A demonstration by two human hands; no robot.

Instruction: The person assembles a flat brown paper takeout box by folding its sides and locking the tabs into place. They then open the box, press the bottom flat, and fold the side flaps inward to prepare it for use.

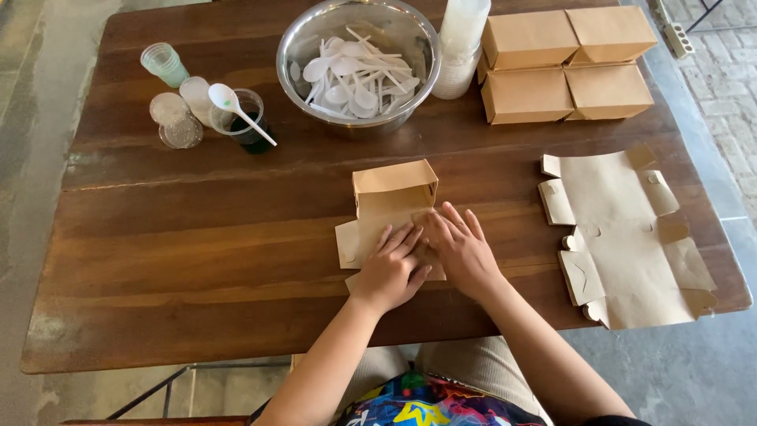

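Left hand and right hand lie side by side, fingers extended, pressing flat on the near panel of a half-folded kraft paper box; neither is clenched. The box rests on the wooden tabletop, its raised far end just beyond the fingertips. Unfolded box blanks lie right of the hands.

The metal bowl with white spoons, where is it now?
The metal bowl stands at the table's far edge, centre, between the spoon cup and stacked cups.
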